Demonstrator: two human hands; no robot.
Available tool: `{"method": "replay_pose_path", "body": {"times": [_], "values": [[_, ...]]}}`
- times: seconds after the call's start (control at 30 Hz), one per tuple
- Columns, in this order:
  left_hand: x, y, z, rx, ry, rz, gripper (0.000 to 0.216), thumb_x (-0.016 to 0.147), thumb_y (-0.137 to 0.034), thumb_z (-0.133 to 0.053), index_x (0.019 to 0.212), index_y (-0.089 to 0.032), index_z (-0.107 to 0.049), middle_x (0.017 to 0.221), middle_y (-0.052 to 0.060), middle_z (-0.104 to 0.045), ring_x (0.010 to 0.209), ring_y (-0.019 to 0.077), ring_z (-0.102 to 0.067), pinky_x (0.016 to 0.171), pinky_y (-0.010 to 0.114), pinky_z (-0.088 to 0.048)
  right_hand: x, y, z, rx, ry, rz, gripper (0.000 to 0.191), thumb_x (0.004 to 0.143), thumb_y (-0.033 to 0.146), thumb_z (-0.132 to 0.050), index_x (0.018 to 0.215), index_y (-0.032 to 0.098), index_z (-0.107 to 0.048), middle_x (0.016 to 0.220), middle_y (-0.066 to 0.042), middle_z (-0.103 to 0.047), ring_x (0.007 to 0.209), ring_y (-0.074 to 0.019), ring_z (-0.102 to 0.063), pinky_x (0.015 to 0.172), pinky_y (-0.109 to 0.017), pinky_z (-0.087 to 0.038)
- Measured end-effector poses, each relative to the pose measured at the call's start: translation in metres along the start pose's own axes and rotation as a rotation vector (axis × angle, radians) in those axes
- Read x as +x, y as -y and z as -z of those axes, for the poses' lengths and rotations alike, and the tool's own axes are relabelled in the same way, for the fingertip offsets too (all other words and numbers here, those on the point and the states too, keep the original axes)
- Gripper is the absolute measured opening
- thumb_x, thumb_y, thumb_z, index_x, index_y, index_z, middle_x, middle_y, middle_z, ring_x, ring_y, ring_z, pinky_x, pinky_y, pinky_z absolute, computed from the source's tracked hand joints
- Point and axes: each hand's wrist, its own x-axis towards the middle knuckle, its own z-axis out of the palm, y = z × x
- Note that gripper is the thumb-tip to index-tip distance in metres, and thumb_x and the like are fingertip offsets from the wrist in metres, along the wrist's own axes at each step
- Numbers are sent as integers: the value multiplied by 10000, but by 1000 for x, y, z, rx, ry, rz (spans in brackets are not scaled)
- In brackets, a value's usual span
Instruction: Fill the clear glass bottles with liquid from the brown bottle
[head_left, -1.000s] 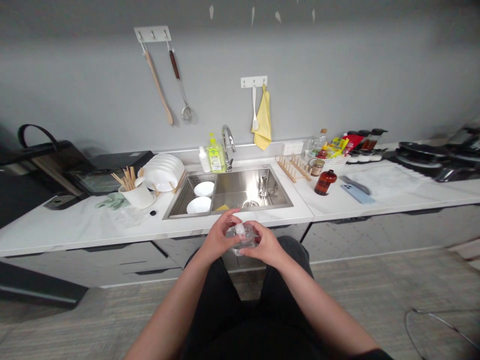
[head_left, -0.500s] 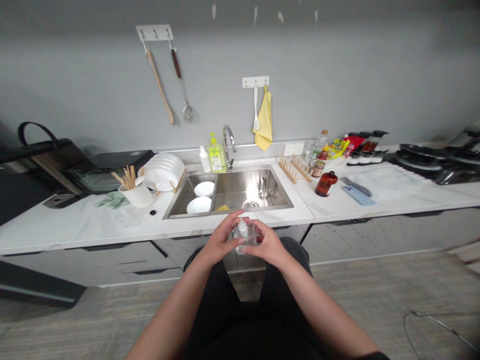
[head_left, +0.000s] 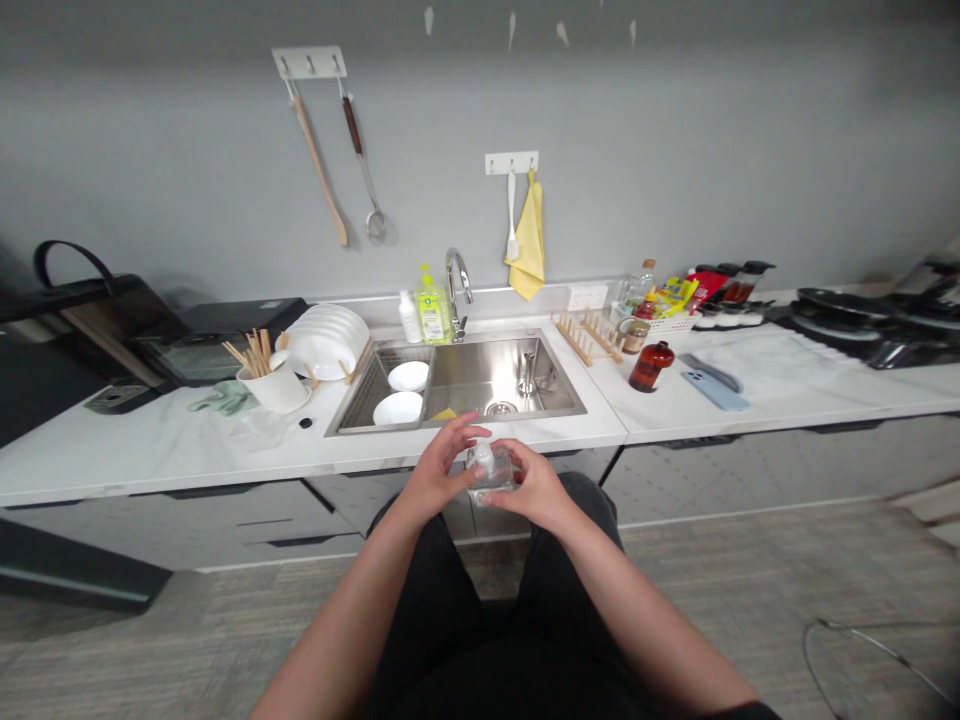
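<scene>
A small clear bottle (head_left: 500,478) with a white pump top (head_left: 484,456) is held in front of my body, just below the counter's front edge. My right hand (head_left: 538,485) is closed around the right side of the bottle, thumb at the front. My left hand (head_left: 439,470) is beside it on the left, fingers apart and curved over the pump, with the thumb close to or touching the bottle's left side. Behind the hands lies the steel sink (head_left: 480,365). A brown bottle (head_left: 651,367) without a pump stands on the counter to the right.
White bowls (head_left: 409,377) sit in the sink's left rack under the tap (head_left: 456,290). Plates (head_left: 322,340), a chopstick holder (head_left: 277,388) and a green cloth (head_left: 223,398) are left. Right are a wooden rack (head_left: 589,338), a phone (head_left: 715,391) and a condiment basket (head_left: 671,325).
My left hand has shifted slightly left and its fingers have spread a little away from the pump. My right hand and the bottle stay nearly in place.
</scene>
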Motion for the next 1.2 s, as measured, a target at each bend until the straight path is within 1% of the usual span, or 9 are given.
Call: {"method": "replay_pose_path", "body": {"times": [0.07,0.1,0.17,0.27,0.47,0.63,0.73,0.97,1.2], "values": [[1,-1,-1,10,28,17,710,958,-387,-948,1595,-273,-655,1323,128,-850,1461,325,-732,1311,530,-498,-1,0,-1,-4,5,10,808,636,472,-1125,1323,265,-755,1254,-59,-820,1054,-283,-778,923,-400,-637],[2,-2,-2,18,6,16,666,953,-394,-952,1549,-256,-686,1245,120,-866,1445,329,-744,1305,533,-508,-1,-1,-2,-6,7,13,805,640,474,-1122,1326,267,-756,1262,-59,-820,1057,-284,-779,917,-396,-636],[3,-5,-5,32,-100,-6,622,907,-404,-989,1449,-232,-737,1106,91,-869,1331,322,-797,1263,524,-552,-2,-3,-2,-17,8,13,779,647,472,-1118,1308,271,-761,1264,-56,-820,1047,-280,-780,902,-387,-636],[6,-12,-8,43,-217,-19,617,851,-424,-1028,1376,-228,-769,1042,68,-867,1178,298,-840,1201,505,-603,-2,-7,-3,-22,4,1,738,645,463,-1117,1263,270,-763,1225,-48,-820,981,-261,-773,878,-382,-640],[8,-31,-6,93,-248,16,525,911,-480,-979,1327,-223,-787,1227,130,-902,1217,321,-849,1158,504,-629,-2,-14,-3,14,-18,-28,803,632,455,-1121,1317,263,-750,1219,-52,-816,970,-257,-769,890,-392,-641],[10,-43,-5,118,-258,-10,544,924,-471,-975,1364,-223,-774,1232,127,-903,1203,312,-852,1153,495,-633,-3,-16,-3,27,-20,-39,799,636,455,-1118,1318,256,-751,1185,-54,-816,980,-273,-776,923,-421,-649],[11,-46,-5,123,-283,-25,550,929,-470,-974,1374,-223,-765,1218,123,-906,1222,320,-851,1183,504,-618,-3,-15,-2,12,-21,-43,799,639,447,-1113,1325,256,-750,1180,-47,-815,924,-250,-768,896,-406,-644],[9,-45,-2,142,-266,-47,592,929,-438,-982,1434,-232,-750,1280,128,-897,1313,324,-828,1264,510,-562,-2,-13,-1,23,-22,-47,777,636,432,-1102,1303,258,-745,1201,-47,-815,922,-242,-772,886,-391,-639],[7,-36,-1,111,-296,7,626,918,-447,-984,1450,-214,-749,1237,137,-900,1241,305,-839,1177,463,-596,-2,-12,-2,28,-14,-59,769,631,430,-1104,1289,264,-742,1164,-29,-815,901,-237,-769,868,-383,-630]]}}
